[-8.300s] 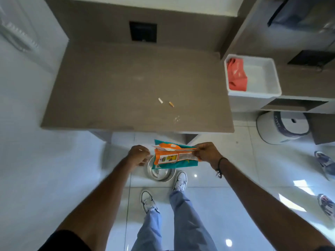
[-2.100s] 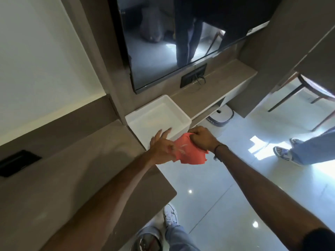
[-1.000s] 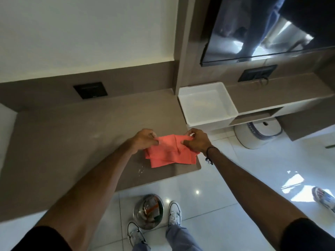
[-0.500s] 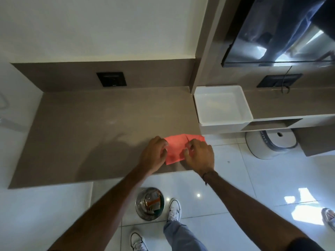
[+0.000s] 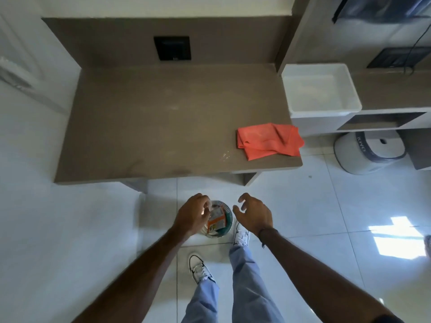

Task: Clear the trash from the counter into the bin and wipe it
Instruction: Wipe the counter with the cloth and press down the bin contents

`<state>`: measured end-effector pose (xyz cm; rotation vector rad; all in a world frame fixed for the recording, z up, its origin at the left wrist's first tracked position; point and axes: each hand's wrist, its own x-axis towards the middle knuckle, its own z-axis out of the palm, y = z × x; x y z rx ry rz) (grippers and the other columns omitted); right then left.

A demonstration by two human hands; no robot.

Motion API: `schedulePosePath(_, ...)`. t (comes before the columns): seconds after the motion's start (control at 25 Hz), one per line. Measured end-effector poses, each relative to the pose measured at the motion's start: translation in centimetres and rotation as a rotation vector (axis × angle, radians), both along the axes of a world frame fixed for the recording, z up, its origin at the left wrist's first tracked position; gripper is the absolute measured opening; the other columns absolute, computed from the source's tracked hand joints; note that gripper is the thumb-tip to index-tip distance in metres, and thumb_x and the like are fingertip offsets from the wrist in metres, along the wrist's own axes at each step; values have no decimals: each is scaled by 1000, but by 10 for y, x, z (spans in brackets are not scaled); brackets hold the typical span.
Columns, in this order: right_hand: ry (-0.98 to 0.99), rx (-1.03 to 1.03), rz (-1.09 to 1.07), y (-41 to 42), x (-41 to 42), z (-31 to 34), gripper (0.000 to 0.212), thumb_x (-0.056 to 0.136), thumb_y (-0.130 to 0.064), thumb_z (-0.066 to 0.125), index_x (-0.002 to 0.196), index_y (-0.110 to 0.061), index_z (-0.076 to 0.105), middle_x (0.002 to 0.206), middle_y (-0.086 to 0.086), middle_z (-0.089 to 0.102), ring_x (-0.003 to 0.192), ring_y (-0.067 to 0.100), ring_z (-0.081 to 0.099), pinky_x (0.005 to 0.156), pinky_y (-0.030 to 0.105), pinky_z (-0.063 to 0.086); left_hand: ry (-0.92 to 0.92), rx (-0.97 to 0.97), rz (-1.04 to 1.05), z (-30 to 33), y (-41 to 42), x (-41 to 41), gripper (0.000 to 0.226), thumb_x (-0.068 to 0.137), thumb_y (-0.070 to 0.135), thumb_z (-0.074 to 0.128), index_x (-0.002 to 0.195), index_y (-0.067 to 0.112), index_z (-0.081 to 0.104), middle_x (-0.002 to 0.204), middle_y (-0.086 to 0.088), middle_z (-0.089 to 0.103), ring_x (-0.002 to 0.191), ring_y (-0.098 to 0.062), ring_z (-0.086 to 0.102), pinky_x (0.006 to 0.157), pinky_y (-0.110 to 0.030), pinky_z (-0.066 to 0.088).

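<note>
A folded red cloth (image 5: 268,141) lies alone on the brown counter (image 5: 163,127), near its front right corner. A few pale specks (image 5: 225,156) sit on the counter just left of the cloth. On the floor in front of the counter stands a round metal bin (image 5: 229,220) with an orange packet (image 5: 217,221) inside. My left hand (image 5: 192,215) hovers over the bin's left side, fingers curled downward and their tips hidden. My right hand (image 5: 254,215) hangs beside the bin's right edge, fingers spread and holding nothing.
A white tray (image 5: 325,110) stands on a lower shelf right of the counter. A round white and grey floor unit (image 5: 368,152) sits beneath that shelf. My feet are on the white tiles just behind the bin. A black wall socket (image 5: 172,47) is above the counter.
Both hands have let go of the red cloth, left lying on the counter, and dropped down to the bin on the floor. The view has tilted downward.
</note>
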<state>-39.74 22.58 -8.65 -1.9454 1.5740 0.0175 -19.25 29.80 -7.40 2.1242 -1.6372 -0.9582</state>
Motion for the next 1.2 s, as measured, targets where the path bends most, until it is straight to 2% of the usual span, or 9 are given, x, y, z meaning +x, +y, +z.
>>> schedulePosePath(0.2, 26, 309, -243, 6, 14, -98, 37, 82, -54, 61, 110, -29, 64, 99, -3, 75, 87, 20, 66, 67, 26, 45, 75, 266, 187, -113, 20, 14, 16, 89, 10, 62, 103, 9, 70, 108, -9, 73, 97, -24, 68, 84, -35, 57)
schedulePosePath(0.32, 46, 379, -338, 1, 18, -207, 41, 84, -49, 62, 116, -22, 64, 107, 4, 73, 90, 22, 66, 71, 28, 50, 65, 379, 272, -224, 21, 16, 19, 87, 9, 62, 105, 5, 68, 108, -11, 73, 100, -29, 67, 84, -37, 55)
schedulePosePath(0.48, 146, 443, -371, 6, 10, -342, 43, 85, -41, 64, 117, -13, 61, 114, 10, 71, 95, 27, 66, 68, 27, 45, 45, 509, 289, -347, 28, 8, 36, 92, 17, 64, 122, -1, 58, 122, -19, 69, 117, -36, 62, 91, -40, 52)
schedulePosePath(0.68, 227, 561, -348, 19, 6, -424, 28, 89, -26, 59, 106, -7, 71, 111, 14, 74, 87, 28, 65, 67, 29, 47, 157, 612, 427, -403, 40, -5, 48, 91, 30, 69, 126, 0, 54, 127, -23, 68, 115, -39, 65, 93, -43, 56)
schedulePosePath(0.8, 205, 559, -329, 16, 8, -410, 29, 86, -22, 64, 107, -3, 70, 109, 18, 73, 99, 34, 68, 74, 34, 53, 254, 665, 551, -388, 43, -4, 53, 88, 34, 70, 128, 3, 54, 126, -26, 68, 113, -43, 67, 95, -49, 59)
schedulePosePath(0.88, 237, 551, -247, 11, 5, -372, 28, 86, -21, 64, 106, -2, 70, 108, 19, 73, 99, 34, 70, 75, 34, 55, 266, 673, 587, -355, 47, 0, 44, 86, 29, 69, 119, 3, 61, 119, -28, 72, 110, -44, 69, 92, -53, 60)
schedulePosePath(1.0, 273, 539, -135, -1, -6, -292, 31, 86, -27, 59, 99, -3, 73, 100, 20, 76, 93, 34, 74, 85, 39, 61, 227, 640, 635, -286, 44, 7, 25, 85, 23, 63, 106, 10, 68, 109, -22, 77, 96, -40, 76, 83, -51, 64)
schedulePosePath(1.08, 251, 544, -82, -4, -10, -227, 28, 84, -28, 58, 94, -8, 75, 95, 15, 78, 82, 31, 76, 81, 40, 62, 293, 652, 679, -232, 39, 8, 26, 86, 18, 56, 107, 13, 70, 109, -20, 76, 86, -39, 78, 76, -53, 66)
schedulePosePath(1.2, 176, 437, -16, -8, -7, -143, 31, 85, -30, 62, 111, -18, 75, 112, 8, 75, 100, 30, 71, 89, 36, 58, 396, 672, 750, -166, 35, 11, 24, 92, 21, 56, 110, 13, 70, 107, -19, 76, 76, -35, 79, 63, -57, 66)
